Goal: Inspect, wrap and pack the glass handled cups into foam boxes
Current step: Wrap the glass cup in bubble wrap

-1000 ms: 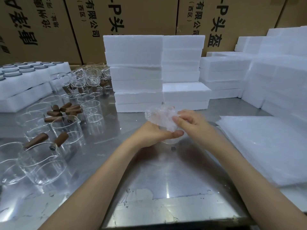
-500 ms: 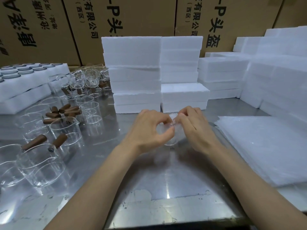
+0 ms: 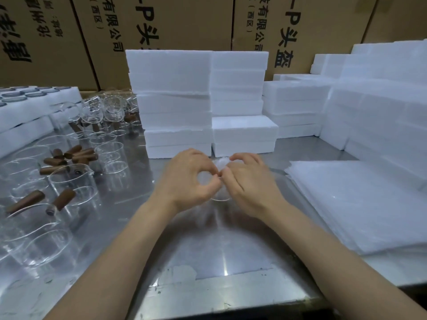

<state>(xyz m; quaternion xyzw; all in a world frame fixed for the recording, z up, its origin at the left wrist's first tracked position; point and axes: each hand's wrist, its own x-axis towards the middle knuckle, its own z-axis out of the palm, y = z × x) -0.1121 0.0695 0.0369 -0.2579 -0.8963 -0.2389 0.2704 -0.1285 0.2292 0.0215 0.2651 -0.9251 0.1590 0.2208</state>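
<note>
Fingers (image 3: 209, 168) of left hand (image 3: 184, 183) curled, pinching wrap (image 3: 220, 163) w/ right hand (image 3: 251, 188) fingertips, both palms-down over glass cup (image 3: 220, 197) between; foam boxes (image 3: 178, 125) just beyond.

The brushed steel tabletop (image 3: 115, 227) is glossy and scuffed. Clear glass cups (image 3: 71, 181) shine, with matt brown, seemingly wooden handles (image 3: 63, 199). White foam boxes (image 3: 171, 88) look grainy and dull; thin white foam sheets (image 3: 358, 204) softly sheened; brown cardboard cartons (image 3: 184, 21) matt.
</note>
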